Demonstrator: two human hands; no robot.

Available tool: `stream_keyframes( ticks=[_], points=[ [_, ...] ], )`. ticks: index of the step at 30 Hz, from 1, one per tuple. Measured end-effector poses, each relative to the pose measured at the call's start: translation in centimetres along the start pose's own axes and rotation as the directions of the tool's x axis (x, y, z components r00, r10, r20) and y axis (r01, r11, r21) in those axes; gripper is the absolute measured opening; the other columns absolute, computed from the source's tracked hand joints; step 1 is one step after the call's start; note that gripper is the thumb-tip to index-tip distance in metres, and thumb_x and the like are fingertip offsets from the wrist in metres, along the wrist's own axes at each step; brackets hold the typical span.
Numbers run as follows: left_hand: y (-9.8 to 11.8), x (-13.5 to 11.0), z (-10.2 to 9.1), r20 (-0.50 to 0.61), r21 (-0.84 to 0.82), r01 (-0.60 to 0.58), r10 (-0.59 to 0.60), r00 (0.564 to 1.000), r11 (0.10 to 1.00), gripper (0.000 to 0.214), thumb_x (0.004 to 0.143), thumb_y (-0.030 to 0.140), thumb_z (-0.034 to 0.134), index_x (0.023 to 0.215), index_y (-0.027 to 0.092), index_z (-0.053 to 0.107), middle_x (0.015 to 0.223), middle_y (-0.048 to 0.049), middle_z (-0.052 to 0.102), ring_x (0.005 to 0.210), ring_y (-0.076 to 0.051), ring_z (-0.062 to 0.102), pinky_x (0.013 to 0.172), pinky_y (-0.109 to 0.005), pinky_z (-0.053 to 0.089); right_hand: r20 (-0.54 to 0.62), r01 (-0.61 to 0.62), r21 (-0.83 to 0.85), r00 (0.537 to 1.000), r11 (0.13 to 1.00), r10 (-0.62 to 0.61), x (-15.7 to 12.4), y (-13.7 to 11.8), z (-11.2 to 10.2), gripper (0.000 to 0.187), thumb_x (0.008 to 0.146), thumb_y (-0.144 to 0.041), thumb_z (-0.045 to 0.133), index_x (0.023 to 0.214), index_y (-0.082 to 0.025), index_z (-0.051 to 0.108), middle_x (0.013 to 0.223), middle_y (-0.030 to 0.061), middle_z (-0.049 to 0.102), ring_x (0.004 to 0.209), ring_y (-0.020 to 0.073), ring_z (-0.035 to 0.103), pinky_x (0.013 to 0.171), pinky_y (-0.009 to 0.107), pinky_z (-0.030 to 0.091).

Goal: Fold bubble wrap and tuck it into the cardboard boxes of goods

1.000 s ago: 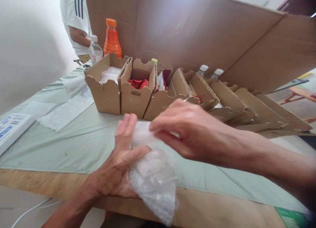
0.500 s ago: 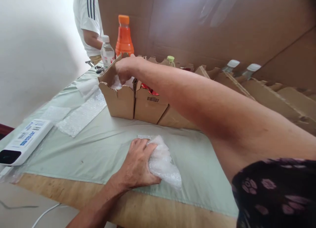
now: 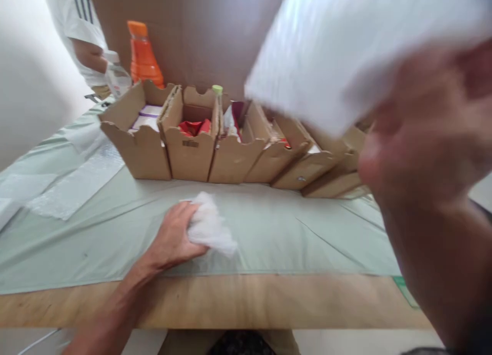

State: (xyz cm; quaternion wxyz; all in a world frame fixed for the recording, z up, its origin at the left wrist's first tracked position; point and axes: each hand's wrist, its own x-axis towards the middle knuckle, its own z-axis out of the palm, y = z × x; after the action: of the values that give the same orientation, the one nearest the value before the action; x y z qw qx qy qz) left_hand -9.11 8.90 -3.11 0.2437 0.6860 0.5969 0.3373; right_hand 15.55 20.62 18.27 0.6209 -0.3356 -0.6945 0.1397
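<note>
On the green tablecloth, my left hand is wrapped round a bundle of crumpled bubble wrap; anything inside the bundle is hidden. Raised close to the camera at the upper right, my right hand grips a white sheet that looks like bubble wrap. Hand and sheet are both smeared by motion. Behind my left hand stands a row of cardboard bins. The leftmost bin holds white and purple packs, and the second a red packet.
Flat strips of bubble wrap lie on the left. An orange bottle and a clear bottle stand behind the bins. A person in a white shirt is at the far left. The wooden table edge runs along the front.
My right hand has come out of the leftmost bin and swung up to the right with the white sheet. The view has turned right. My left hand still holds the bundle.
</note>
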Motion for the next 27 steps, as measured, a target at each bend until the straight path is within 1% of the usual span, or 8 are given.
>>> stream_keyframes(
  ticks=[3, 6, 9, 12, 15, 19, 23, 27],
  points=[
    [0.7, -0.3, -0.7, -0.051, -0.097, 0.117, -0.122, 0.991, 0.988, 0.061, 0.065, 0.044, 0.071, 0.121, 0.023, 0.062, 0.112, -0.0067, 0.069, 0.098, -0.030, 0.068, 0.092, -0.046, 0.056, 0.054, -0.290, -0.041, 0.955, 0.956, 0.292, -8.9, 3.3, -6.8, 0.009, 0.090, -0.032, 0.073, 0.092, -0.023, 0.073, 0.087, -0.0021, 0.072, 0.079, 0.0108, 0.065, 0.075, 0.026, 0.054],
    [1.9, -0.2, -0.3, -0.144, -0.043, 0.177, -0.181, 0.973, 0.983, 0.066, 0.064, 0.053, 0.073, 0.123, 0.024, 0.061, 0.114, -0.0068, 0.070, 0.101, -0.032, 0.069, 0.095, -0.048, 0.056, 0.267, -0.491, -0.148, 0.816, 0.859, 0.513, -15.6, 7.4, -7.7, 0.023, 0.090, -0.041, 0.065, 0.081, -0.021, 0.071, 0.076, 0.0001, 0.071, 0.068, 0.0144, 0.063, 0.065, 0.029, 0.054],
    [2.8, 0.2, 1.1, -0.147, 0.076, 0.173, -0.160, 0.976, 0.982, 0.066, 0.061, 0.055, 0.071, 0.118, 0.023, 0.062, 0.114, -0.0094, 0.069, 0.109, -0.037, 0.067, 0.102, -0.053, 0.053, 0.277, -0.514, -0.254, 0.773, 0.820, 0.570, -18.3, 11.0, -7.6, 0.018, 0.079, -0.039, 0.075, 0.083, -0.022, 0.074, 0.080, 0.0022, 0.075, 0.072, 0.0177, 0.067, 0.066, 0.030, 0.055],
    [2.4, 0.7, 2.6, -0.138, 0.108, 0.178, -0.163, 0.977, 0.978, 0.066, 0.059, 0.056, 0.067, 0.115, 0.023, 0.061, 0.109, -0.0096, 0.068, 0.109, -0.039, 0.067, 0.101, -0.054, 0.054, 0.141, -0.516, -0.316, 0.805, 0.796, 0.577, -18.2, 13.6, -11.4, 0.031, 0.078, -0.044, 0.075, 0.101, -0.023, 0.076, 0.106, 0.0072, 0.078, 0.092, 0.0230, 0.071, 0.081, 0.037, 0.058],
    [1.1, 0.9, 3.2, -0.123, 0.093, 0.206, -0.194, 0.973, 0.974, 0.071, 0.060, 0.059, 0.067, 0.120, 0.022, 0.059, 0.116, -0.0101, 0.068, 0.109, -0.038, 0.067, 0.100, -0.051, 0.055, -0.101, -0.555, -0.368, 0.822, 0.746, 0.561, -15.9, 16.5, -18.6, 0.050, 0.082, -0.052, 0.068, 0.121, -0.022, 0.068, 0.131, 0.0154, 0.070, 0.117, 0.0317, 0.066, 0.099, 0.051, 0.054],
    [0.2, 0.6, 3.4, -0.124, 0.091, 0.213, -0.201, 0.972, 0.973, 0.073, 0.061, 0.062, 0.068, 0.123, 0.024, 0.059, 0.116, -0.0067, 0.069, 0.104, -0.036, 0.067, 0.094, -0.047, 0.056, -0.344, -0.668, -0.354, 0.744, 0.655, 0.573, -11.9, 22.0, -26.1, 0.075, 0.078, -0.055, 0.066, 0.145, -0.024, 0.051, 0.153, 0.0230, 0.052, 0.140, 0.0408, 0.052, 0.107, 0.065, 0.048],
    [0.4, -0.2, 3.9, -0.180, 0.083, 0.245, -0.228, 0.957, 0.966, 0.060, 0.074, 0.061, 0.065, 0.126, 0.033, 0.058, 0.111, 0.0014, 0.067, 0.102, -0.032, 0.067, 0.094, -0.047, 0.056, -0.294, -0.705, -0.309, 0.709, 0.638, 0.641, -10.1, 26.5, -27.7, 0.075, 0.072, -0.055, 0.072, 0.139, -0.026, 0.055, 0.136, 0.0226, 0.065, 0.122, 0.0404, 0.065, 0.090, 0.060, 0.058],
    [0.8, -0.5, 4.1, -0.193, 0.064, 0.273, -0.257, 0.947, 0.960, 0.057, 0.073, 0.063, 0.066, 0.123, 0.036, 0.058, 0.111, 0.0029, 0.067, 0.102, -0.033, 0.067, 0.094, -0.048, 0.055, -0.261, -0.686, -0.315, 0.727, 0.656, 0.635, -11.6, 27.4, -27.8, 0.073, 0.072, -0.053, 0.072, 0.138, -0.024, 0.056, 0.133, 0.0223, 0.067, 0.116, 0.0357, 0.067, 0.086, 0.051, 0.059]
  ],
)
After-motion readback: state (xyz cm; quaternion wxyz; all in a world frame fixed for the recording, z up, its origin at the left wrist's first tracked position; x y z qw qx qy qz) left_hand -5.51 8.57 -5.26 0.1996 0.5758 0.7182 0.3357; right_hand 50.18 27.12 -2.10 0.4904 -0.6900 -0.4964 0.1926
